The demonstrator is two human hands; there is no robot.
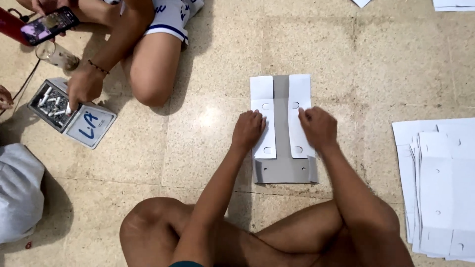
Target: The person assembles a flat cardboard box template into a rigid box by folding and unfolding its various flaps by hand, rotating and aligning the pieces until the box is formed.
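A flat cardboard sheet (pixel 281 168), grey inside and white outside, lies on the floor in front of my crossed legs. Its two long white side flaps are folded inward over the grey middle. My left hand (pixel 248 129) presses down on the left flap (pixel 262 101) with bent fingers. My right hand (pixel 318 127) presses on the right flap (pixel 299 96) the same way. Small round holes show in both flaps and in the grey lower part.
A stack of flat white cardboard sheets (pixel 438 183) lies at the right. Another person sits at upper left, one hand (pixel 84 88) at a small open box (pixel 71 112) used as an ashtray, holding a phone (pixel 48 25). A glass (pixel 57 55) and grey cloth (pixel 19 190) are at left.
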